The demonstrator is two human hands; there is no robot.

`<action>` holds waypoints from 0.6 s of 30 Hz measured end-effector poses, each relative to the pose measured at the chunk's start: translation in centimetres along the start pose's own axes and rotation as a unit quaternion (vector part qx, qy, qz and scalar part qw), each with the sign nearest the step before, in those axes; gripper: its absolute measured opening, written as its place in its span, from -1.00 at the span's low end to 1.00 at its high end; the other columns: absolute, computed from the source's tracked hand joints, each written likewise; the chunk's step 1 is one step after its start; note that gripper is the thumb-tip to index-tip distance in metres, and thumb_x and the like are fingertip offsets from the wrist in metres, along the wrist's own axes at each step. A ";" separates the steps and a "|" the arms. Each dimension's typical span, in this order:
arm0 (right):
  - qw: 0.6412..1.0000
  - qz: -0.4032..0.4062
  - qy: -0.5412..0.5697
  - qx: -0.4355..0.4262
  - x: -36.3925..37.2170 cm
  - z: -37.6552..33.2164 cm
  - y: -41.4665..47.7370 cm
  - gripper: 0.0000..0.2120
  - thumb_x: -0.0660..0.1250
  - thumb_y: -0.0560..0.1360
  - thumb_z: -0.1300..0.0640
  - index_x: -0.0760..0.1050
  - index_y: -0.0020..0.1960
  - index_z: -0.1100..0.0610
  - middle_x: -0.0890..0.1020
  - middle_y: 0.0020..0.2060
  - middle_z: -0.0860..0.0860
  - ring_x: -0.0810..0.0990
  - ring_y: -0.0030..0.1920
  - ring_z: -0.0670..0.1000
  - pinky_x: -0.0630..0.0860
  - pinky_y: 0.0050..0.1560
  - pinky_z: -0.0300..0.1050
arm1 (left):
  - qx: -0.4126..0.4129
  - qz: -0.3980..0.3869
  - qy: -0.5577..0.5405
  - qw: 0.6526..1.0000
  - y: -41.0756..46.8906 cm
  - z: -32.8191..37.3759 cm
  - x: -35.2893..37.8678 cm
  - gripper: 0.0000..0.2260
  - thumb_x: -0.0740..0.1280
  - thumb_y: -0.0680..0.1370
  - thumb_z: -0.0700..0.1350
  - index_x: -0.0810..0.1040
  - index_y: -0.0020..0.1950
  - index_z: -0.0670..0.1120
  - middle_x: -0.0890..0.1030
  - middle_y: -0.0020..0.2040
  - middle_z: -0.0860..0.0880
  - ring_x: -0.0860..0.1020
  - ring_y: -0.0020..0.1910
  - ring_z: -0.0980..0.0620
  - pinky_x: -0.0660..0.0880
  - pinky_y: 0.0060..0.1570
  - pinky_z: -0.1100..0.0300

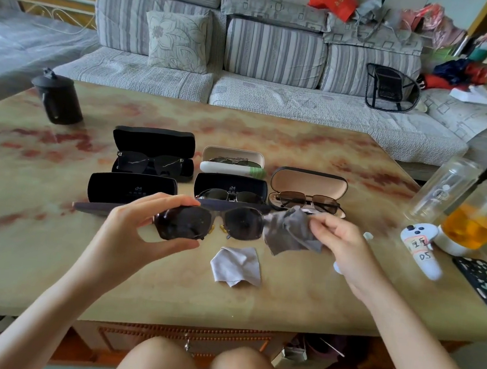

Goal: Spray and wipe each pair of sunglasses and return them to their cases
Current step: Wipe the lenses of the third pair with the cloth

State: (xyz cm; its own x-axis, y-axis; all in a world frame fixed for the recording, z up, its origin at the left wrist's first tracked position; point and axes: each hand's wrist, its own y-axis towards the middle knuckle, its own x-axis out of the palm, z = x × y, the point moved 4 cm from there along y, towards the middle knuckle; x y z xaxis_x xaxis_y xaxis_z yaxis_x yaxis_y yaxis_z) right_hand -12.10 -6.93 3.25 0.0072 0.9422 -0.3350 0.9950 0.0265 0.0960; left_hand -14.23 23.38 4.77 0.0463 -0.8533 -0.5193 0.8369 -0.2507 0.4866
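Dark square sunglasses (241, 224) hang above the table with their arms spread. My left hand (141, 228) pinches their left lens between thumb and fingers. My right hand (340, 245) pinches a grey cloth (289, 232) at the right end of the frame. Behind them stand several open cases: an empty black case (131, 187), a black case (153, 154) with dark sunglasses, a white case (232, 161), a black case (231, 189) with thin-framed glasses, and a brown case (308, 185) with brown glasses. A small spray bottle (422, 251) with a handwritten label lies at the right.
A white cloth (236, 266) lies on the marble table (53, 256) below the sunglasses. A black jar (57, 99) stands at the back left. A clear bottle (444, 191), a pump bottle of orange liquid (480, 222) and a patterned phone (484, 282) sit at the right. A sofa (246, 67) runs behind.
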 end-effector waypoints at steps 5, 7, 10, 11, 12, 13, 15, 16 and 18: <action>0.998 -0.051 0.036 -0.020 0.8 -3.2 2.1 -0.78 0.19 0.62 0.18 0.60 -0.06 0.13 0.65 -0.14 -0.03 0.56 -0.07 -0.08 0.42 0.04 -0.12 | 0.020 -0.019 -0.014 1.000 0.1 0.1 -0.1 -0.55 0.45 0.30 0.22 0.55 0.18 0.24 0.62 0.05 0.15 0.59 0.05 0.07 0.51 0.05 0.13; 0.996 -0.059 0.029 -0.054 1.3 -4.7 2.8 -0.79 0.19 0.63 0.18 0.58 -0.04 0.18 0.64 -0.13 0.00 0.55 -0.06 -0.07 0.43 0.06 -0.14 | 0.024 -0.020 -0.011 0.999 0.2 0.2 -0.2 -0.54 0.45 0.30 0.21 0.54 0.18 0.25 0.62 0.06 0.17 0.59 0.05 0.09 0.50 0.05 0.23; 0.992 -0.040 -0.025 -0.119 2.2 -6.5 3.6 -0.81 0.20 0.62 0.23 0.58 -0.05 0.16 0.67 -0.16 0.06 0.57 -0.11 -0.09 0.46 0.01 -0.17 | 0.022 -0.021 -0.025 0.999 0.1 0.1 -0.3 -0.53 0.46 0.30 0.20 0.55 0.19 0.23 0.62 0.05 0.15 0.59 0.05 0.07 0.51 0.06 0.27; 0.989 -0.031 -0.048 -0.139 2.4 -6.9 3.8 -0.82 0.21 0.62 0.23 0.58 -0.05 0.18 0.68 -0.15 0.12 0.57 -0.11 -0.05 0.46 0.01 -0.11 | 0.023 -0.023 -0.027 0.999 0.0 0.0 -0.4 -0.53 0.46 0.30 0.20 0.55 0.19 0.22 0.62 0.06 0.15 0.60 0.06 0.07 0.51 0.07 0.28; 0.985 -0.020 -0.064 -0.157 2.5 -7.1 3.9 -0.82 0.21 0.62 0.21 0.58 -0.03 0.21 0.67 -0.13 0.17 0.57 -0.11 -0.01 0.46 0.01 -0.07 | 0.023 -0.025 -0.028 0.999 0.0 0.0 -0.4 -0.53 0.46 0.30 0.20 0.55 0.19 0.21 0.62 0.06 0.15 0.60 0.07 0.07 0.50 0.08 0.30; 0.981 -0.001 -0.080 -0.178 2.4 -7.4 4.1 -0.81 0.21 0.62 0.19 0.57 -0.03 0.23 0.67 -0.13 0.18 0.57 -0.12 0.00 0.46 0.00 -0.05 | 0.022 -0.025 -0.030 0.999 0.0 0.0 -0.5 -0.53 0.46 0.30 0.19 0.55 0.19 0.21 0.62 0.06 0.15 0.60 0.07 0.08 0.49 0.08 0.32; 0.966 0.060 -0.117 -0.222 1.7 -8.3 4.3 -0.83 0.22 0.61 0.18 0.57 -0.05 0.18 0.65 -0.18 0.09 0.55 -0.16 -0.05 0.45 -0.06 -0.09 | 0.022 -0.025 -0.035 0.999 0.0 -0.1 -0.6 -0.53 0.46 0.30 0.19 0.55 0.20 0.21 0.62 0.07 0.14 0.59 0.09 0.08 0.48 0.08 0.35; 0.964 0.062 -0.114 -0.232 1.4 -8.7 4.5 -0.84 0.22 0.60 0.17 0.56 -0.05 0.15 0.64 -0.20 0.06 0.55 -0.18 -0.06 0.45 -0.06 -0.11 | 0.023 -0.025 -0.036 0.999 0.0 -0.1 -0.6 -0.54 0.47 0.30 0.18 0.55 0.20 0.20 0.62 0.07 0.14 0.59 0.09 0.08 0.47 0.08 0.36; 0.977 -0.025 -0.062 -0.200 2.2 -9.0 4.7 -0.85 0.22 0.59 0.16 0.56 -0.06 0.13 0.64 -0.17 0.05 0.57 -0.14 -0.06 0.47 0.02 -0.11 | 0.024 -0.026 -0.038 0.999 -0.1 -0.1 -0.5 -0.54 0.46 0.31 0.18 0.55 0.20 0.21 0.62 0.08 0.16 0.59 0.10 0.10 0.47 0.08 0.37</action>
State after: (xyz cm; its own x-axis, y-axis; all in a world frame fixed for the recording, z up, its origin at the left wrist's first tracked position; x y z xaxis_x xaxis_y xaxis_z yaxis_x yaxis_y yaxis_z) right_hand -8.34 -1.75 11.36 -0.0036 0.8895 -0.4570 0.8758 0.2234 0.4279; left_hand -14.24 23.92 4.91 -0.0399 -0.8700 -0.4914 0.8102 -0.3160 0.4937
